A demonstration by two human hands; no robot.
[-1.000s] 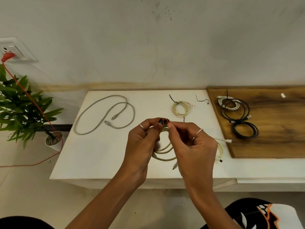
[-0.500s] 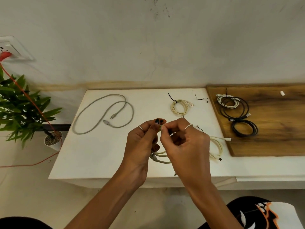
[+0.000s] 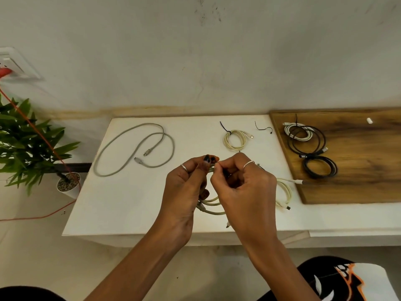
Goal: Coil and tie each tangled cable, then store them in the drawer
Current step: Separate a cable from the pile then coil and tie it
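Both hands' grip (image 3: 213, 165) on cream cable (image 3: 211, 205)

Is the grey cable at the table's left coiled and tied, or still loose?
Loose. The grey cable lies spread in wide open loops on the white table, both plugs free, no tie around it.

No readable text, label, brand, number or sign is shown on any surface. An orange-and-white graphic is printed on the black garment (image 3: 338, 279), below and right of the fingers, but no letters can be made out in it.
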